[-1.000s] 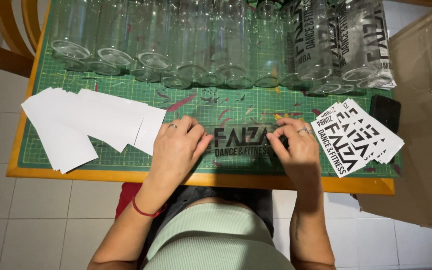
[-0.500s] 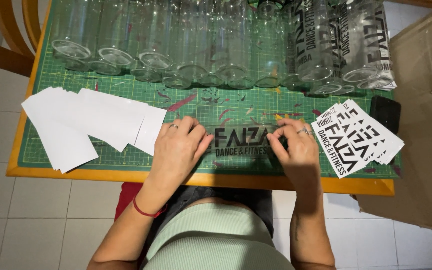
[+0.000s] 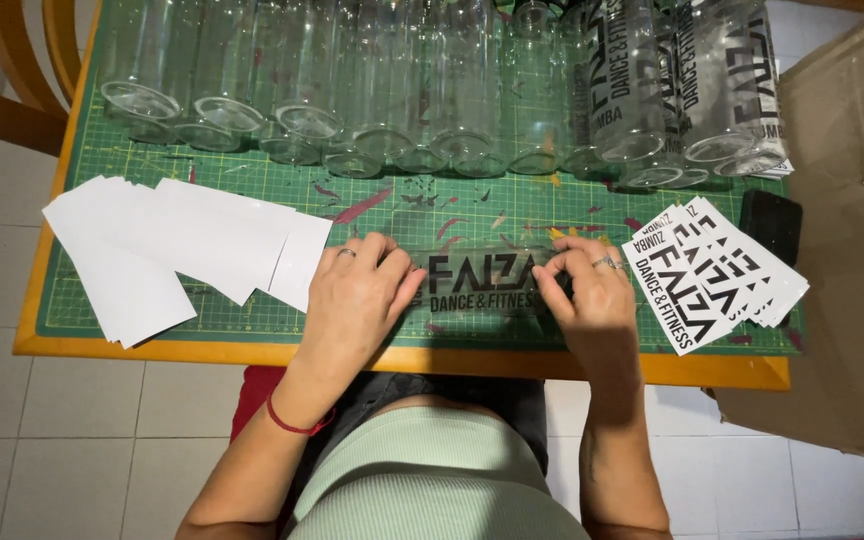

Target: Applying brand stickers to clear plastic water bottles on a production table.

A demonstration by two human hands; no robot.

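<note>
Pressing a clear glass bottle with black lettering between them, left hand flat, right hand fingers pinching; fanned white backing sheets left, lettered black-and-white decals right, upright clear bottles beyond the fingertips.

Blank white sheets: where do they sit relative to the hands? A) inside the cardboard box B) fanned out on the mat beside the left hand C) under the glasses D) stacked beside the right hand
B: the blank white sheets lie fanned on the green cutting mat beside the left hand; the right hand has the printed stickers next to it.
</note>
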